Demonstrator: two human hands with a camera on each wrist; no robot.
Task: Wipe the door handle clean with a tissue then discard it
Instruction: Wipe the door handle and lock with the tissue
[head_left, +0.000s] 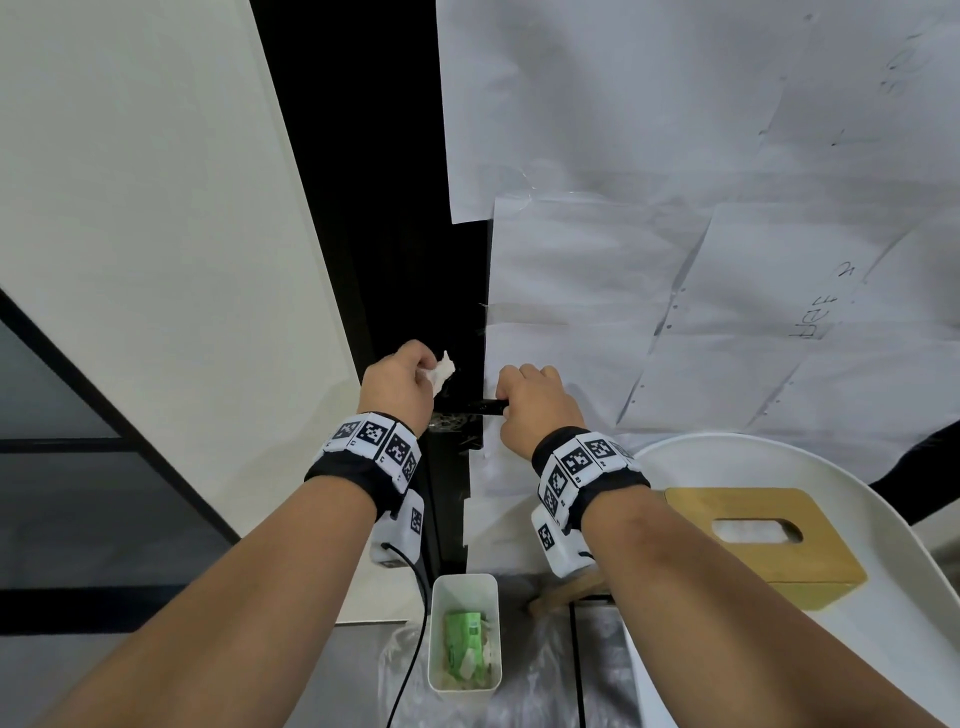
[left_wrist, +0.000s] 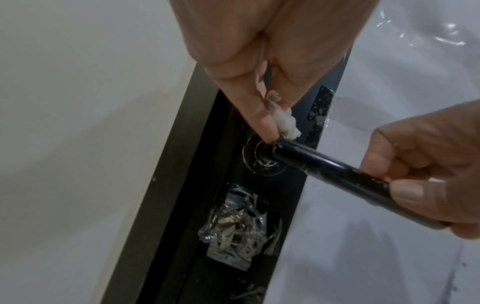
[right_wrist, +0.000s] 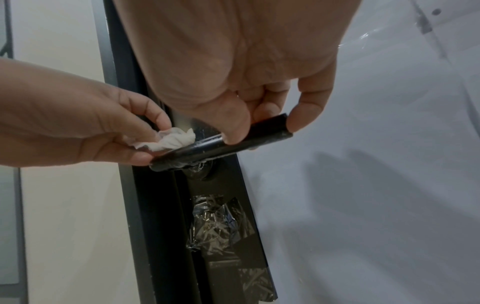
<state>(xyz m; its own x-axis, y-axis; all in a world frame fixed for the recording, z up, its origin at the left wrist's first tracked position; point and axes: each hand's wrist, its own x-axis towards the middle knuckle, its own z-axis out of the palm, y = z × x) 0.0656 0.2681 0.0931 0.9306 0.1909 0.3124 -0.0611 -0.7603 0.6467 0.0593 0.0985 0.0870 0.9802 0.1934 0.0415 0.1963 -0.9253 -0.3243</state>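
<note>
From the head view, the left hand (head_left: 397, 382) is pinching a crumpled tissue (head_left: 441, 371) beside the black door handle (head_left: 485, 407), while the right hand (head_left: 537, 402) is curling round the handle's outer end. A white bin (head_left: 464, 631) is sitting on the floor below.

In the left wrist view, the tissue (left_wrist: 287, 125) is hanging just above the handle's (left_wrist: 330, 168) base.

In the right wrist view, the right thumb and fingers (right_wrist: 310, 102) are clamping the lever (right_wrist: 221, 147); the wad (right_wrist: 171, 139) is touching its inner end.
</note>
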